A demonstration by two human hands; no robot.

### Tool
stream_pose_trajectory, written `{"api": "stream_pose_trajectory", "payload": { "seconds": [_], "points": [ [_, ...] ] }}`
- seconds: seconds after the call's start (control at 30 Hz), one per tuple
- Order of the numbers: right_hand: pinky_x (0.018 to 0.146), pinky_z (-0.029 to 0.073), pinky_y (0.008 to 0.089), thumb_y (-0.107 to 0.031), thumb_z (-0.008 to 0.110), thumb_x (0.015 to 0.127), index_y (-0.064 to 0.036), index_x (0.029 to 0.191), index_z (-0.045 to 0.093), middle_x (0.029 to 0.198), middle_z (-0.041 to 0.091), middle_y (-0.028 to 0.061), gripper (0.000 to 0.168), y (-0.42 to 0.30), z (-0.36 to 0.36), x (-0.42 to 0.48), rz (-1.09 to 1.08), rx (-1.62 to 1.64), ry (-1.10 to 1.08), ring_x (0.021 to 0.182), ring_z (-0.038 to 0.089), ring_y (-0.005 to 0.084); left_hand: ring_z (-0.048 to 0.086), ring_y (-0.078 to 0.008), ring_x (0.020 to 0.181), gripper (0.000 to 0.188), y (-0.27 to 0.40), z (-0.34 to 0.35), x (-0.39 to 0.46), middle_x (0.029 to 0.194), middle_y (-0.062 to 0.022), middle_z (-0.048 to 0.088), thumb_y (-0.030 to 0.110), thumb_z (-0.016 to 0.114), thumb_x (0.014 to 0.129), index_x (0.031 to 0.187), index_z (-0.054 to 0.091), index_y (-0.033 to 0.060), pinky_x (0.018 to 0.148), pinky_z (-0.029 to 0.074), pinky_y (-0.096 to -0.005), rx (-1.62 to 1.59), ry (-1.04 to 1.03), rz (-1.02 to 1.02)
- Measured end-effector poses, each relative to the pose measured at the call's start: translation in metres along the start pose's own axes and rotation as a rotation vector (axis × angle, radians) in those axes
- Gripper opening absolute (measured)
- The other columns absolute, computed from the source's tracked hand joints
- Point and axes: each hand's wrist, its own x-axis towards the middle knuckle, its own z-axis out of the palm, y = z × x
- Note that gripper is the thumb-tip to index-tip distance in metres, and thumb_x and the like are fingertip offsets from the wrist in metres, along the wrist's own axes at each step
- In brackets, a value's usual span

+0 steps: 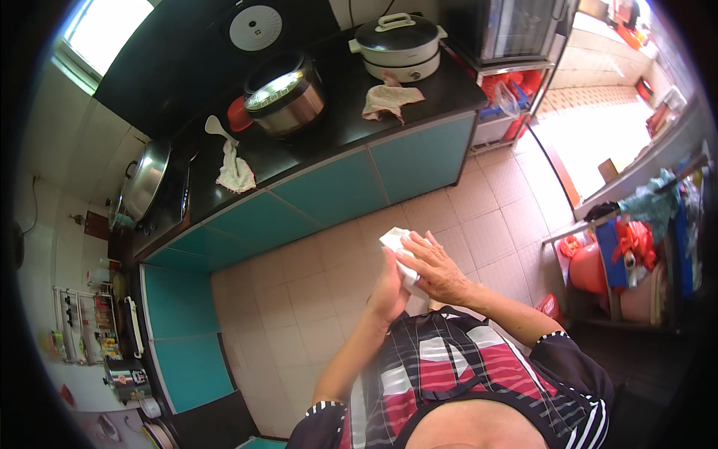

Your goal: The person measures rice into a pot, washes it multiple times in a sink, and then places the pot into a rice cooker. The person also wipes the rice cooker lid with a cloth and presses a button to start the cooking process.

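Note:
A folded white tissue [396, 238] is pressed between my two palms, in front of my body and above the tiled floor. My left hand [388, 286] bears against its left side, thumb up. Across the other side lies my right hand [438, 270], its fingers stretched over the tissue and partly covering it. Whether the tissue is paper or thin cloth, I cannot tell. Both hands are apart from the counter.
A black countertop [336, 112] carries an open rice cooker [289, 101], an electric pot with a lid [399, 50], two cloths and a rice paddle [220, 129]. At left is a large lidded wok [147, 179]. A loaded rack [608, 275] stands at right.

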Motion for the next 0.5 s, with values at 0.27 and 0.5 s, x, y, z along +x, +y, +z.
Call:
{"api": "stream_pose_trajectory", "payload": {
  "seconds": [0.27, 0.5],
  "points": [
    [0.102, 0.033, 0.035, 0.0, 0.054, 0.085, -0.005, 0.127, 0.048, 0.132, 0.044, 0.0182, 0.042, 0.08, -0.005, 0.15, 0.231, 0.446, 0.291, 0.122, 0.043, 0.0311, 0.019, -0.0226, 0.136, 0.07, 0.15, -0.087, 0.102, 0.146, -0.015, 0.021, 0.035, 0.049, 0.092, 0.142, 0.014, 0.002, 0.109, 0.017, -0.0332, 0.598, 0.309, 0.312],
    [0.092, 0.039, 0.0282, -0.005, 0.049, 0.091, -0.001, 0.132, 0.041, 0.13, 0.047, 0.0094, 0.041, 0.155, -0.041, 0.367, 0.23, 0.553, 0.607, 0.11, 0.049, 0.0155, 0.009, -0.0329, 0.137, 0.084, 0.346, -0.193, 0.276, 0.146, -0.0232, 0.014, 0.054, 0.049, 0.086, 0.14, 0.016, -0.0007, 0.109, 0.013, -0.0398, 0.978, 0.721, 0.81]
  ]
}}
